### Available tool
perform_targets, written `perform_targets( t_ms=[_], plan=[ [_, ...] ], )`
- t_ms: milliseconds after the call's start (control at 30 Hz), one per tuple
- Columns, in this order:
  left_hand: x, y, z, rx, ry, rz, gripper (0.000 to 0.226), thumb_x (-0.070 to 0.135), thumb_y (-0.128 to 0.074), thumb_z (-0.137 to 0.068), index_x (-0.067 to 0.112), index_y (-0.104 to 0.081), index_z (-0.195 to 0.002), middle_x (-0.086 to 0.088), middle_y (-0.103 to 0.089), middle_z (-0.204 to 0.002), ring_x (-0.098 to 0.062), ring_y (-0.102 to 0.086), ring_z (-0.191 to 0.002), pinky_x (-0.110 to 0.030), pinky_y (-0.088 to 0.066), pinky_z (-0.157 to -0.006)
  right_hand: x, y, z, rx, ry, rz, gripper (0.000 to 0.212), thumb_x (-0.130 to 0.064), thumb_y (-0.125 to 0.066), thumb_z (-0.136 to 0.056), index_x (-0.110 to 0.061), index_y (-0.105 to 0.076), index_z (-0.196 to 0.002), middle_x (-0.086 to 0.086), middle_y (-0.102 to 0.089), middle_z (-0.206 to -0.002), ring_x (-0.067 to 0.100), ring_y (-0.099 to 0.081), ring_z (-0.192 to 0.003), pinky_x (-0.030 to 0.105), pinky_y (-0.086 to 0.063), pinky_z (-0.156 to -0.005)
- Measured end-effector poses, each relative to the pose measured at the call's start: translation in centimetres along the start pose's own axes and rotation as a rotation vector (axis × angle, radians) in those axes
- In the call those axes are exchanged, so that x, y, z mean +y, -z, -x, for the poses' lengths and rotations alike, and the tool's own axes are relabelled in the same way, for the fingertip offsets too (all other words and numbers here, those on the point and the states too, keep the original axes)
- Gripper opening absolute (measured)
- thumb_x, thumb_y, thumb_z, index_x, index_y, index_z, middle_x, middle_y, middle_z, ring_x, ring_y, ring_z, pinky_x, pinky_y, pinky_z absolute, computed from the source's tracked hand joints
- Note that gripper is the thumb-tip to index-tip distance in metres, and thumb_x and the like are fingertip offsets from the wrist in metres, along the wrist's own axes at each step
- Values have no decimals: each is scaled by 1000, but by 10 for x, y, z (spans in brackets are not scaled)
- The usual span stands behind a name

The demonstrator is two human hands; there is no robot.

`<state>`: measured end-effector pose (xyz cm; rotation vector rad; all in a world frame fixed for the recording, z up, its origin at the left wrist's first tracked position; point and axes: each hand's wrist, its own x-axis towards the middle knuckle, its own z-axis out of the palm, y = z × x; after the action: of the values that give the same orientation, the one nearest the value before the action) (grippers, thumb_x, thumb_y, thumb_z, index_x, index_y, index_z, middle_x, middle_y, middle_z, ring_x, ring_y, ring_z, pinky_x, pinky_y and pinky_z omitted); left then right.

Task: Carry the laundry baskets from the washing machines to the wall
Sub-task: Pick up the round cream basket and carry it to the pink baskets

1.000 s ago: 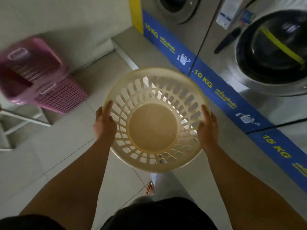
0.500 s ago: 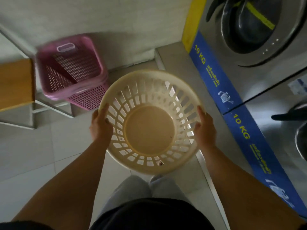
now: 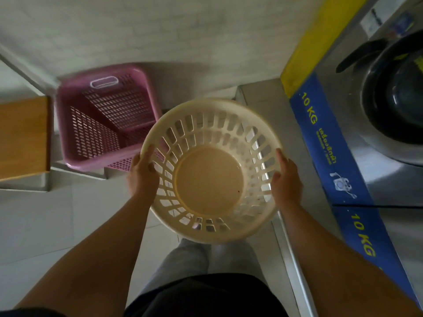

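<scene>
Round cream basket is empty, carried level above the floor between pink basket at the wall and washing machines. Left hand and right hand grip opposite rim edges, fingers clasped around it. Judged light, rigid, slotted plastic; rim offers the soundest hold.

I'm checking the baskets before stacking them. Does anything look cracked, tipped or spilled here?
Mostly no. The cream round basket is empty and looks whole, held level by the left hand and right hand. The pink basket by the wall looks tilted, its opening facing the camera. No spill shows on the floor.
</scene>
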<state>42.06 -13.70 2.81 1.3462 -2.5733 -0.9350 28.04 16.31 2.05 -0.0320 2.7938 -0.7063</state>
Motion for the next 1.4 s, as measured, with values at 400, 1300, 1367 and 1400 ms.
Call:
perform_targets(
  t_ms=[400, 1300, 1367, 1400],
  plan=[
    [44, -30, -162, -70, 153, -55, 49, 10, -44, -95, 39, -49, -135, -1, -62, -123, -18, -60, -79, -20, -33, -50, -76, -25, -162, -65, 26, 18, 63, -6, -46, -96, -36, -29, -149, 4, -37, -151, 29, -55, -122, 38, -46, -90],
    [11, -282, -369, -58, 493, 261, 57, 10, -37, -95, 61, -55, -111, 10, -65, -102, -20, -69, -79, -38, -61, -63, -30, -254, -431, -99, 79, 94, 59, -11, -44, -99, -36, -29, -149, 9, -46, -142, 27, -61, -111, 32, -49, -79],
    [-9, -296, -376, -22, 498, 262, 56, 11, -40, -93, 60, -52, -117, 5, -67, -110, -22, -70, -83, -42, -62, -67, -26, -275, -438, -106, 86, 81, 60, -9, -44, -98, -39, -30, -149, 7, -45, -144, 28, -60, -113, 35, -50, -82],
    [-16, -301, -378, -10, 515, 267, 54, 14, -42, -93, 62, -52, -115, 6, -69, -108, -22, -71, -83, -43, -62, -67, -25, -284, -440, -107, 88, 75, 61, -9, -44, -98, -40, -30, -149, 7, -45, -144, 29, -60, -113, 36, -50, -83]
  ],
)
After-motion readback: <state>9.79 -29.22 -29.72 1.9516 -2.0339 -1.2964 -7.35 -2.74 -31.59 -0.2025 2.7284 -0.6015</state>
